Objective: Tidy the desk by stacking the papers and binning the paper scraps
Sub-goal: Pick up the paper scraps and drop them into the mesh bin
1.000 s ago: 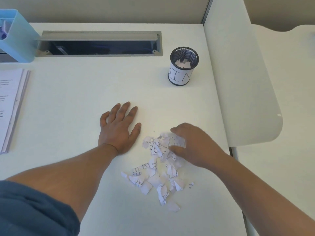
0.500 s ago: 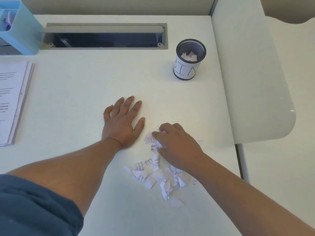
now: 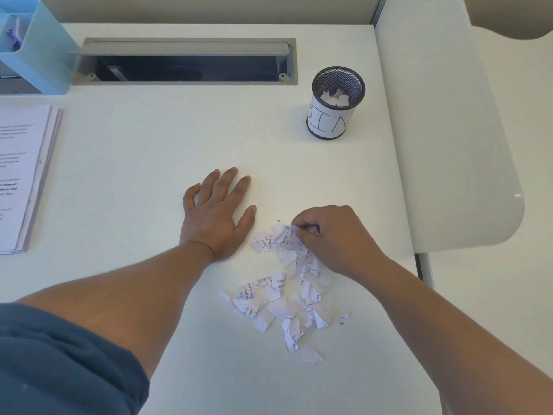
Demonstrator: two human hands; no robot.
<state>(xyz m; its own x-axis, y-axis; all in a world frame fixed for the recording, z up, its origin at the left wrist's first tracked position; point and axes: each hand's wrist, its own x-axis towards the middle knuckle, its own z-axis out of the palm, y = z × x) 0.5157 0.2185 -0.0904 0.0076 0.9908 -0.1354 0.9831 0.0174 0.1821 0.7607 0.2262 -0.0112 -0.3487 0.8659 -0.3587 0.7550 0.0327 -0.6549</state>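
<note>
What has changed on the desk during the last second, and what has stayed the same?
The right hand, which lay over the far end of the paper scraps, has curled its fingers and now pinches a few scraps there. The left hand stays flat on the desk. The bin and the stacked papers have not moved.

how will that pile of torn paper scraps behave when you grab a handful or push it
The paper scraps look thin, curled and loose, so they are probably very light and floppy, crumpling in the right hand. Being many separate bits, some will likely slip from a handful. Pushed across the smooth desk, they should slide but scatter.
</note>
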